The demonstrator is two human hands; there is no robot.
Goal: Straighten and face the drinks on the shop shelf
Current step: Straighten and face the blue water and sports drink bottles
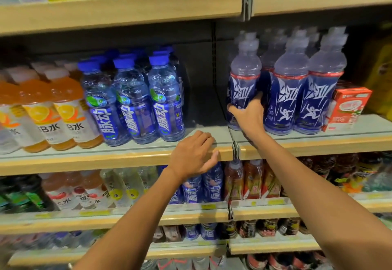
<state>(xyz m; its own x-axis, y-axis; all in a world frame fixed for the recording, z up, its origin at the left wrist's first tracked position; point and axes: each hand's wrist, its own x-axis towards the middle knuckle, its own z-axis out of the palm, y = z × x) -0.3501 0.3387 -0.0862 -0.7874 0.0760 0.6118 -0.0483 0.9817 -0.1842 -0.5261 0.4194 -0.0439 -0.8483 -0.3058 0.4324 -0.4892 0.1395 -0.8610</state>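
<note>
On the middle shelf (118, 159) stand rows of drinks. My right hand (248, 115) grips the lower part of the leftmost dark-blue sports bottle (244, 83), which has a pale cap and a white-lettered label. Two more such bottles (305, 91) stand upright to its right, labels facing out. My left hand (195, 153) rests with curled fingers on the shelf's front edge and holds nothing. Left of it stand clear bottles with blue caps (165, 104) and orange juice bottles (67, 113).
A gap of bare shelf lies between the blue-capped bottles and the sports bottles. A red and white carton (345, 108) stands right of the sports bottles. The shelf above (127, 9) hangs low over the caps. Lower shelves (212, 187) hold several more bottles.
</note>
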